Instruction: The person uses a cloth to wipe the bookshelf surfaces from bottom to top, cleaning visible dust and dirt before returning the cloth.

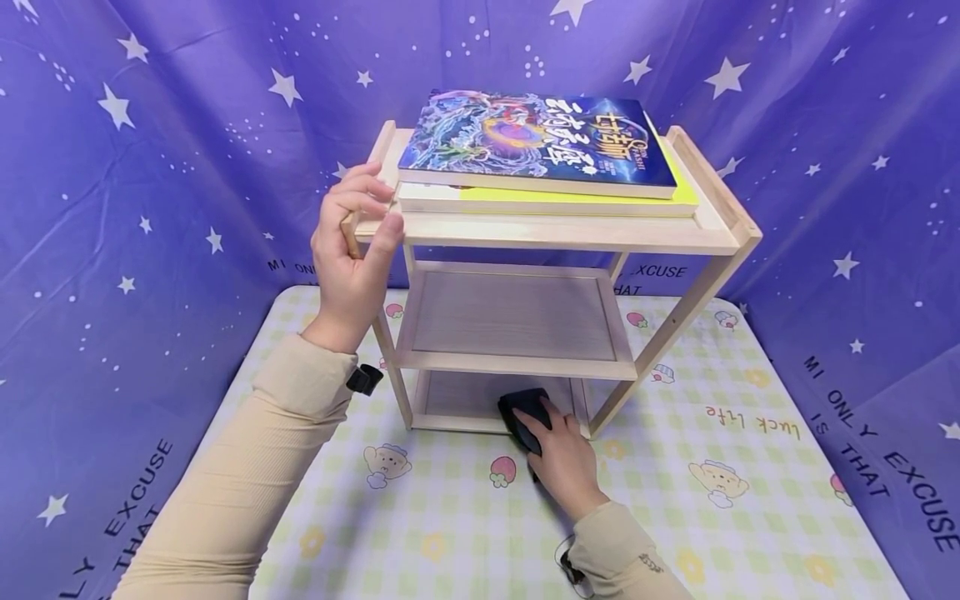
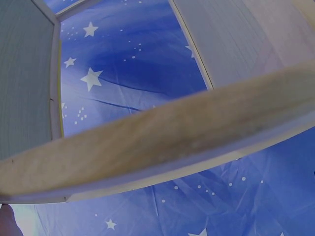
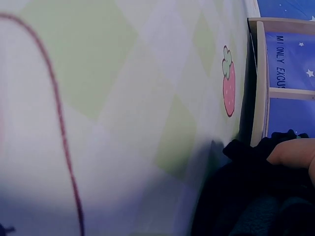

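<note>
A three-tier wooden shelf (image 1: 517, 361) stands upright on the table. My left hand (image 1: 352, 242) grips the left end of its top tier, fingers over the side rail and thumb at the front corner. In the left wrist view, a pale wooden bar (image 2: 162, 132) crosses close to the camera. Down at the bottom tier, my right hand (image 1: 566, 462) holds a soft black cloth item (image 1: 525, 404) at the front edge, partly over the tier. Its dark folds (image 3: 246, 196) fill the lower right of the right wrist view; its exact kind is unclear.
Two books lie stacked on the top tier: a blue illustrated one (image 1: 525, 137) above a yellow-and-white one (image 1: 585, 202). Bare boards show on the middle tier (image 1: 517, 312). A green-checked cloth (image 1: 450, 517) covers the table, and purple star-printed curtains (image 1: 187, 167) surround it.
</note>
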Action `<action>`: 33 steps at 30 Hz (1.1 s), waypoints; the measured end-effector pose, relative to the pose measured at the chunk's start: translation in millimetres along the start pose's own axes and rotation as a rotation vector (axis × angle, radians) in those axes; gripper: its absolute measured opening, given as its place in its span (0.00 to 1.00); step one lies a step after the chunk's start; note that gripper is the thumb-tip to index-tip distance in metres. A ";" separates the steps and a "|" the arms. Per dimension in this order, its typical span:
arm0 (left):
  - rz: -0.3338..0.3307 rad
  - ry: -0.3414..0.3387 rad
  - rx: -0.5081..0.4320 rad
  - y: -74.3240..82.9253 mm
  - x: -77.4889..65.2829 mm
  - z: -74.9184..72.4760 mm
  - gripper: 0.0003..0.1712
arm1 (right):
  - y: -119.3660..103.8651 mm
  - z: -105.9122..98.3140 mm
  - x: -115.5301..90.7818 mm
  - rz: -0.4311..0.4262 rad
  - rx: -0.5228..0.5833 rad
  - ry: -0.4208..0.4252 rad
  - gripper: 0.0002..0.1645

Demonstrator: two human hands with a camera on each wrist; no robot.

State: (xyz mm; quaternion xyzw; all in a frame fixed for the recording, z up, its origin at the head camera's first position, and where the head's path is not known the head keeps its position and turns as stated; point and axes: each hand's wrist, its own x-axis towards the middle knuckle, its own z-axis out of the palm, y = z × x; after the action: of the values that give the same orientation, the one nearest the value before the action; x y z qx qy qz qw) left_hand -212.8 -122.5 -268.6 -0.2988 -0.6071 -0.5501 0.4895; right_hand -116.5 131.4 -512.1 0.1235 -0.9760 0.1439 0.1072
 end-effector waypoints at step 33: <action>-0.025 -0.010 -0.002 1.3 0.1 -1.0 0.32 | 15.2 -5.0 -8.8 0.082 -0.001 0.022 0.39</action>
State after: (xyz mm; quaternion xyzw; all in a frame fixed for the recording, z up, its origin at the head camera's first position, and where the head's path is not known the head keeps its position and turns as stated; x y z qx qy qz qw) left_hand -211.4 -123.3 -268.1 -0.2945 -0.6128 -0.5551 0.4791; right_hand -111.4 148.9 -513.4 0.0815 -0.9790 0.1492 0.1122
